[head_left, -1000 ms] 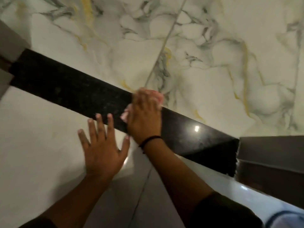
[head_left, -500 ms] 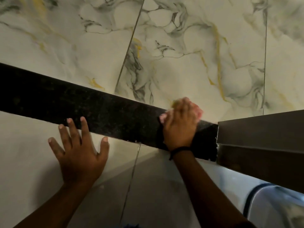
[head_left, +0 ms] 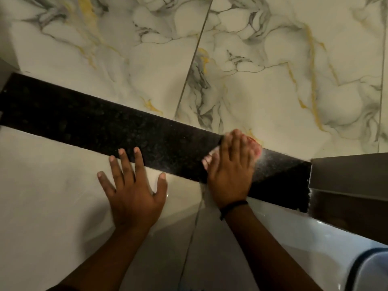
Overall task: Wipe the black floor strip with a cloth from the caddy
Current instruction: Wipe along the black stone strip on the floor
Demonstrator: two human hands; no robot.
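Observation:
A black speckled floor strip (head_left: 100, 124) runs from the left edge down to the right between pale tiles. My right hand (head_left: 231, 171) lies flat on the strip's right part, pressing a pink-and-white cloth (head_left: 257, 149) that peeks out past the fingers and at the thumb side. A black band circles that wrist. My left hand (head_left: 134, 192) rests open and spread on the plain tile just below the strip, its fingertips touching the strip's near edge.
Marble-patterned tiles (head_left: 273, 85) with grey and gold veins lie beyond the strip. A grey metal door frame (head_left: 348, 175) blocks the strip's right end. A white and blue object (head_left: 371, 269) sits at the bottom right corner.
My right hand with the cloth slid right along the strip toward the frame, then came back slightly left. My left hand stayed planted on the tile.

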